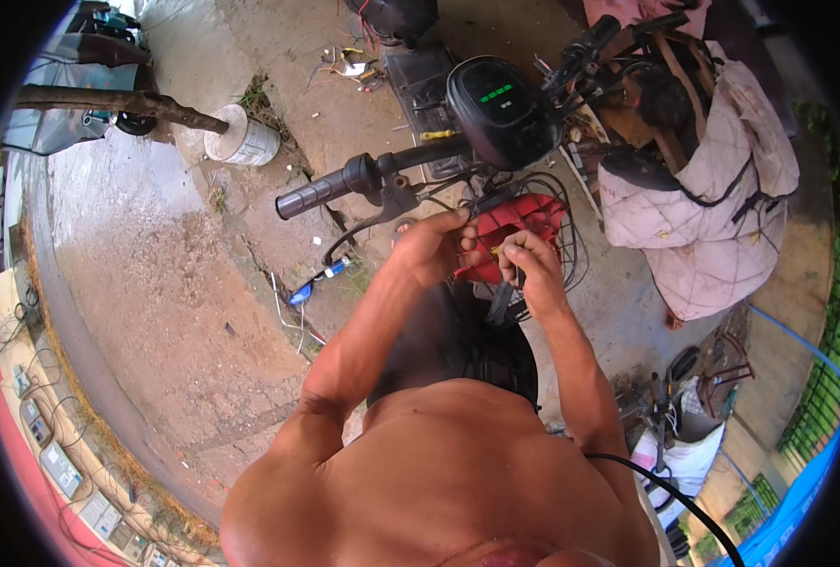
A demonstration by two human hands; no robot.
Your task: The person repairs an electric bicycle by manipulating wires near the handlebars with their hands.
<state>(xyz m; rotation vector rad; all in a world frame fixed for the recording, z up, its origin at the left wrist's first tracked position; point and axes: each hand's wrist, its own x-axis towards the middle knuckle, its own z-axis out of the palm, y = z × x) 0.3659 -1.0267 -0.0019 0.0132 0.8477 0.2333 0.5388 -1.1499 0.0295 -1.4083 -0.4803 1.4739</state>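
Observation:
My left hand (431, 248) is closed in a pinch just below the handlebar (323, 189), beside thin dark cables. What its fingertips hold is too small to make out. Close by on the right, my right hand (531, 263) has its fingers curled; a small dark end shows under them and a bit of yellow beside them, but I cannot name what it grips. Between and beyond both hands lies a red plastic part (526, 215) of the bike, partly covered by them. A black round display (503, 111) with green lit bars sits above, on the handlebar.
Looped black cables (576, 248) hang right of the red part. Pliers (352, 53) and scraps lie on the ground ahead. A white bucket (242, 138) holding a wooden pole stands at far left. Pale quilted covers (713, 217) drape a vehicle on the right.

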